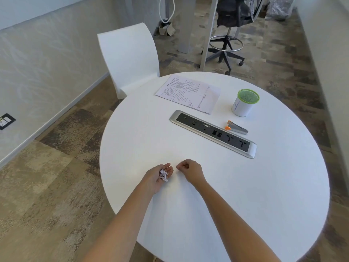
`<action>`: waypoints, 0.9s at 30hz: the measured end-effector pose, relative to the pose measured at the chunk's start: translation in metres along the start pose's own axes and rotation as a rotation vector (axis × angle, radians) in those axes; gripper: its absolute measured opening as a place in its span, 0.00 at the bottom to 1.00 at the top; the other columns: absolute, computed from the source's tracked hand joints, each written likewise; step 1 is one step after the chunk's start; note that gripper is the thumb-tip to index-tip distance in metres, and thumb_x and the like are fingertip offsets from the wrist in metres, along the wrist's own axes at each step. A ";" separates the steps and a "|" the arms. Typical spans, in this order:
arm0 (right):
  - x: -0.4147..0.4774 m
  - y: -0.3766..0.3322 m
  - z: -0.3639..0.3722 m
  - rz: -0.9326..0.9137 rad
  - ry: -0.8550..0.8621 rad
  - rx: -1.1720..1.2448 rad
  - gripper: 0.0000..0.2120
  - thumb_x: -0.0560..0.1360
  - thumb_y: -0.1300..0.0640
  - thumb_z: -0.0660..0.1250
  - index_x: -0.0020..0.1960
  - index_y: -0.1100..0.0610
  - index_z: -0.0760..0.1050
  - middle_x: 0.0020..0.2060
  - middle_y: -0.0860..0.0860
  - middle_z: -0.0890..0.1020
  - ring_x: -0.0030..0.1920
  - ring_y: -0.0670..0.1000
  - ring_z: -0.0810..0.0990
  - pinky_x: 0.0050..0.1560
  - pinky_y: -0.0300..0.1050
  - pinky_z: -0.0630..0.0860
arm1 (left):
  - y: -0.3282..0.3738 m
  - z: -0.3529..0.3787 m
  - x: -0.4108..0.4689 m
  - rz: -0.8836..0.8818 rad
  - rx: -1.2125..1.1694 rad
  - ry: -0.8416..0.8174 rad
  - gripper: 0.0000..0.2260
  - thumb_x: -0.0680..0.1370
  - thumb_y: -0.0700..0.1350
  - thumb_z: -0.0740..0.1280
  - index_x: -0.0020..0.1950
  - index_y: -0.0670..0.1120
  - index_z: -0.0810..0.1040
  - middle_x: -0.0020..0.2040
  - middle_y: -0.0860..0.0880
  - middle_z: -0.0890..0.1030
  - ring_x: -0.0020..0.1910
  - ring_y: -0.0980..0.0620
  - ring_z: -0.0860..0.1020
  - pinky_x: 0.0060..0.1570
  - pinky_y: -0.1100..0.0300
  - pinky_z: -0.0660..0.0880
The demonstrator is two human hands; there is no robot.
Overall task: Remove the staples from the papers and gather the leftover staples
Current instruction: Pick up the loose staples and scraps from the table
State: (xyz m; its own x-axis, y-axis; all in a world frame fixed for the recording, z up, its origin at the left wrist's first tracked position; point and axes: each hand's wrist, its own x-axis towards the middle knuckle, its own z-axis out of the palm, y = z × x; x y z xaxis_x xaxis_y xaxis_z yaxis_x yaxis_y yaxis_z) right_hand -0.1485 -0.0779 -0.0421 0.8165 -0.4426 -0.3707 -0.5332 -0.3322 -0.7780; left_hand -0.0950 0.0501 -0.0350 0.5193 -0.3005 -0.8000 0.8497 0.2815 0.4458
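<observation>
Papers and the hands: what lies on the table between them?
In the head view, only the power strip panel set into the table; its left end falls between the papers and the hands.

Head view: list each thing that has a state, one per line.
Left hand: palm up, cupping small scraps.
Right hand: curled, fingertips pinched.
Papers: flat, spread out.
Staple remover: lying down, untouched.
Mesh cup: upright.

Papers (188,93) lie behind the socket strip (213,133) — cup (245,103) to their right.
</observation>
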 end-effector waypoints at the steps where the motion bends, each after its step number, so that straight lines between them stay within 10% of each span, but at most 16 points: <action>1: -0.001 -0.005 -0.003 0.004 0.025 0.084 0.07 0.74 0.60 0.68 0.49 0.63 0.79 0.40 0.50 0.78 0.39 0.46 0.75 0.35 0.33 0.69 | 0.000 0.002 0.000 0.000 -0.007 0.007 0.15 0.83 0.38 0.53 0.43 0.36 0.76 0.44 0.40 0.77 0.41 0.46 0.76 0.27 0.63 0.79; 12: -0.016 -0.026 -0.012 -0.283 0.007 -0.168 0.08 0.75 0.57 0.65 0.49 0.57 0.83 0.47 0.54 0.79 0.45 0.50 0.78 0.45 0.39 0.74 | 0.003 0.032 -0.014 -0.057 -0.094 -0.041 0.12 0.82 0.37 0.56 0.43 0.34 0.74 0.27 0.41 0.82 0.22 0.50 0.80 0.22 0.65 0.76; 16: -0.015 -0.027 -0.022 -0.286 0.070 -0.073 0.05 0.72 0.61 0.69 0.46 0.57 0.83 0.45 0.53 0.81 0.44 0.50 0.81 0.48 0.46 0.78 | 0.005 0.044 -0.012 -0.061 -0.118 -0.045 0.12 0.82 0.37 0.56 0.42 0.35 0.74 0.37 0.40 0.80 0.23 0.50 0.79 0.22 0.65 0.75; 21: -0.015 -0.029 -0.037 -0.171 0.187 0.236 0.02 0.70 0.60 0.70 0.42 0.56 0.81 0.41 0.48 0.84 0.42 0.46 0.81 0.45 0.39 0.78 | 0.006 0.064 -0.013 -0.018 -0.050 -0.066 0.14 0.82 0.39 0.55 0.41 0.37 0.75 0.28 0.44 0.80 0.30 0.51 0.78 0.27 0.64 0.78; 27: 0.003 -0.027 -0.054 0.373 0.109 1.405 0.17 0.82 0.53 0.54 0.58 0.63 0.75 0.50 0.55 0.80 0.53 0.53 0.77 0.63 0.45 0.71 | 0.000 0.107 -0.017 0.130 -0.149 -0.214 0.20 0.83 0.48 0.50 0.50 0.38 0.78 0.46 0.42 0.80 0.46 0.48 0.78 0.47 0.60 0.79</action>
State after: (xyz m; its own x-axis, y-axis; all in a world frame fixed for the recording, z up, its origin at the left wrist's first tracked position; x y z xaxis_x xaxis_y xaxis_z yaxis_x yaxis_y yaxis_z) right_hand -0.1438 -0.1156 0.0050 0.6270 -0.4002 -0.6684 -0.0027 0.8568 -0.5156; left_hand -0.0938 -0.0422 0.0213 0.6441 -0.4339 -0.6300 0.7600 0.4566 0.4625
